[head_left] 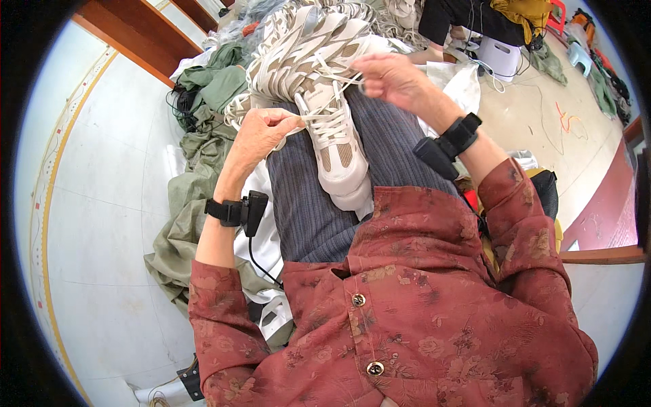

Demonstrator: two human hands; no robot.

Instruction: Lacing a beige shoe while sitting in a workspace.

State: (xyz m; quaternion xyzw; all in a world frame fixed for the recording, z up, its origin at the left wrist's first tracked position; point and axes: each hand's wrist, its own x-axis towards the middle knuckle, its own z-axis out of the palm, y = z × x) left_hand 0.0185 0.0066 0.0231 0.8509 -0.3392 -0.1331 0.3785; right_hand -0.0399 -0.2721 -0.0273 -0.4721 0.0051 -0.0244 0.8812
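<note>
A beige and white sneaker (pixel 344 173) rests across my lap, its toe toward me and its white laces (pixel 331 129) threaded over the tongue. My left hand (pixel 261 136) is at the shoe's left side, thumb and fingers pinched on a lace that runs to the eyelets. Above and right of the shoe's opening, my right hand (pixel 400 83) is closed too, with a lace stretching from its fingertips toward the upper eyelets. Its fingertips are slightly blurred. Both hands are apart from the shoe's body. Each wrist wears a black strapped device.
Beyond my knees, a heap of similar beige shoe pieces (pixel 291 54) reaches toward the far side. Green cloth (pixel 220 78) and olive cloth (pixel 180 224) lie at the left. Another person's dark-clothed leg (pixel 447 20) is at the far right, near a white stool (pixel 500 57).
</note>
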